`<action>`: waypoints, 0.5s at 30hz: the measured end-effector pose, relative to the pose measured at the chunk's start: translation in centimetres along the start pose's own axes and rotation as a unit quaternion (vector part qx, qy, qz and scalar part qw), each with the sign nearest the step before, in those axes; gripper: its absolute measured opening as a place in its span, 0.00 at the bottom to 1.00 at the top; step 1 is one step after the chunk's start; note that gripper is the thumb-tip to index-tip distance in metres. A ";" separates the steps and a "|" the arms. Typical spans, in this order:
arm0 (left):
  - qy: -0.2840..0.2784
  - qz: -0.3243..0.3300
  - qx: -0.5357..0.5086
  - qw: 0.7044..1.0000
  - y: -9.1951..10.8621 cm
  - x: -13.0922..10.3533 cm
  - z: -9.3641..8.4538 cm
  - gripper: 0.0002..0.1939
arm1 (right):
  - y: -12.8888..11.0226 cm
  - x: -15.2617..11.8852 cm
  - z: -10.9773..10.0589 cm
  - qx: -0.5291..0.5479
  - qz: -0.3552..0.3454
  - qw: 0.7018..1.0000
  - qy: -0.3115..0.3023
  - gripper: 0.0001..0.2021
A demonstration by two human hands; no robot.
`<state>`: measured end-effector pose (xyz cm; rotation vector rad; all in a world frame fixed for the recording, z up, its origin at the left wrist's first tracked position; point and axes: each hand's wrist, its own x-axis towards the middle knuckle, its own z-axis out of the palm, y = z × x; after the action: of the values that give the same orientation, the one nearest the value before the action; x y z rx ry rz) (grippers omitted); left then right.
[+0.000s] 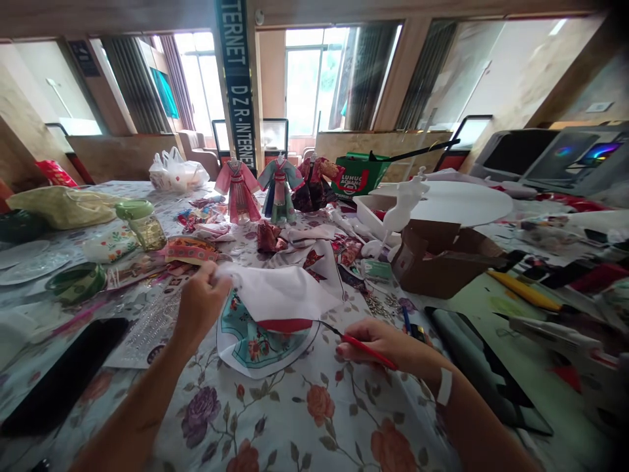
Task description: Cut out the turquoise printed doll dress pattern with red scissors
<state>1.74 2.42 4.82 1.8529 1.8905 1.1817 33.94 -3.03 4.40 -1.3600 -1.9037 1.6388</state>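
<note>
My left hand [204,295] is closed, its fingers pinching the left edge of a piece of white fabric [280,288]. Beneath that fabric lies a printed teal fabric piece [265,347] with a flower pattern and a white border. A strip of red [285,324] shows between the two. In my right hand [373,341] is a slim tool with a red handle [366,349] and a thin dark tip. This tip reaches the lower right edge of the white fabric; I cannot tell its exact kind.
Three small dressed figures [280,187] stand beyond the fabric. A white mannequin [400,206] and a cardboard box [442,259] are at the right. Near my right forearm lies a dark tablet [484,367]. A black phone-like slab [63,377] and a lidded jar [142,226] sit left.
</note>
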 end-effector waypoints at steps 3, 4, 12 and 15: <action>-0.104 0.037 0.066 0.992 -0.6 -0.7 0.0 0.07 | 0.2 0.4 0.0 -0.051 0.020 0.998 0.028 0.24; -0.113 0.046 0.062 0.991 -0.4 -0.8 0.2 0.13 | 0.2 0.4 0.0 -0.056 0.025 0.998 0.029 0.24; -0.366 0.163 -0.249 0.882 5.3 -0.8 2.4 0.19 | -0.4 -0.2 0.6 -0.040 -0.036 0.998 0.018 0.22; -0.398 0.180 -0.237 0.868 6.4 -0.3 3.8 0.19 | -0.8 -0.5 0.8 -0.029 -0.051 0.998 0.020 0.22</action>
<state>8.92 2.68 6.59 1.9852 0.7524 0.6806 33.24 -3.90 5.03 -1.2857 -1.9776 1.5083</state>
